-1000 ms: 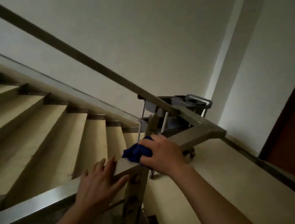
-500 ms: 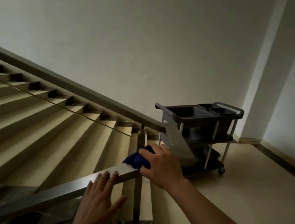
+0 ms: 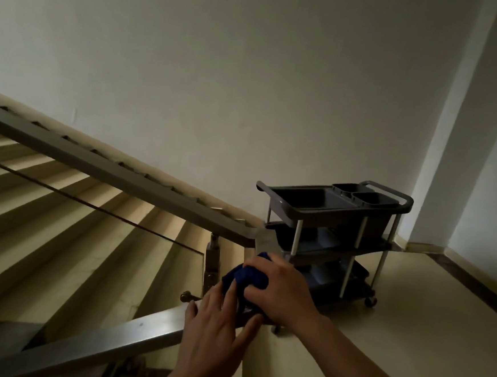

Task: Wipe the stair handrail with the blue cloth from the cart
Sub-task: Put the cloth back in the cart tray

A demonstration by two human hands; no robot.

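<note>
Dim stairwell landing, pale wall, beige floor.

1. Right hand (image 3: 283, 292). Curls over the blue cloth (image 3: 244, 277) and grips it in a bunch. Presses it down on the handrail (image 3: 122, 337) at the top end of the near run, just beside the metal post (image 3: 212, 258).

2. Left hand (image 3: 215, 331). Lies flat on the same rail, straight and spread, holding nothing. Now touches the near edge of the cloth at the fingertips. Half a second ago rested lower on the rail, clear of the cloth; has since slid up to meet it.

3. Blue cloth. Off the cart and on the rail, between both hands. Sits at much the same spot on the rail as a second ago.

4. Reading of the change. Looks like a pause to regather or refold the cloth with two hands, not a wiping stroke. Leaves the far run of rail (image 3: 117, 172), climbing to the left, seemingly still to do. Cannot tell how much of the near run is already wiped.

5. Surroundings. Stairs (image 3: 68, 233) behind a glass panel. Grey three-tier cart (image 3: 329, 205) on the landing past the rail corner, well apart from both hands, now fully in view.
</note>
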